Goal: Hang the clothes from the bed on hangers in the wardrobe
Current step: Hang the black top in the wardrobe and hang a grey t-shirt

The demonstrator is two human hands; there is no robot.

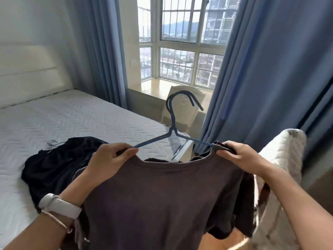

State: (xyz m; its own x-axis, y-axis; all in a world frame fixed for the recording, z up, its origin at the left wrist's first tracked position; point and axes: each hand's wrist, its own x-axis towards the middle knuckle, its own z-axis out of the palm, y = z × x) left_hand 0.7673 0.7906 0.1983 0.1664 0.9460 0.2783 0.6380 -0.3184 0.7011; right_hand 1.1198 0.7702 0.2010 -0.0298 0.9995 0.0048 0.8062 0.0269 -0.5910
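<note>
While the brown shirt (162, 195) hung nearest, neckline uppermost, the left grip (110, 157) pinched one shoulder and the right grip (241, 157) clutched the other. The blue hanger (152, 140) ran crosswise between them, hook pointing up and away. Beyond, dark clothes (59, 163) lay on the bed (72, 114).

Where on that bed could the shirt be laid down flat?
The mattress is bare from the headboard down to the dark clothes pile, and along its far edge. The near corner is crowded: the pile, the brown shirt, the left hand and right hand.
</note>
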